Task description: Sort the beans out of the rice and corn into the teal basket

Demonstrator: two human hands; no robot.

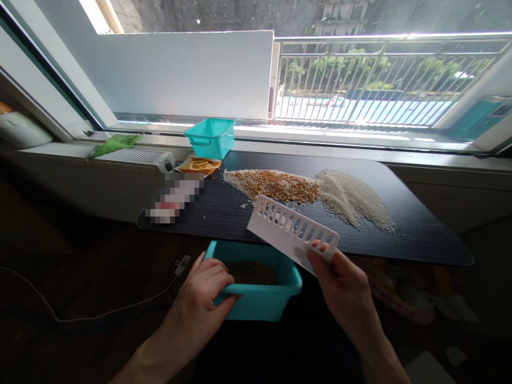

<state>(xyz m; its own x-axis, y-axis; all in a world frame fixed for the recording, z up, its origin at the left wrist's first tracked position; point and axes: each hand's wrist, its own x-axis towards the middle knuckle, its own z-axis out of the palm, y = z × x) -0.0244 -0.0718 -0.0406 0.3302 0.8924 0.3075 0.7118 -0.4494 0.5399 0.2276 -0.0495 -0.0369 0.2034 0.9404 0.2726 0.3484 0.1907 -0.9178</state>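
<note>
My left hand [208, 288] is closed around the left rim of a turquoise plastic bin [260, 301], which is below the table's front edge. Small dark grains [252, 272] cover the bin's bottom. In my right hand [344, 282] is a flat white plastic strip with a row of slots [280, 234], pinched at its right end between thumb and fingers. The strip slants over the table edge and the bin's right side. Just beyond it on the tabletop lie yellow-orange kernels [276, 185] mixed with white grains, and a spread pile of white rice-like grains [352, 194] to their right.
A second turquoise bin [212, 138] stands at the back left of the dark table [416, 229], behind an orange and yellow packet [200, 166]. A blurred-out item [174, 200] lies at the left edge. A radiator [136, 157] bears a green cloth [116, 144]. A white cable [116, 309] trails at left.
</note>
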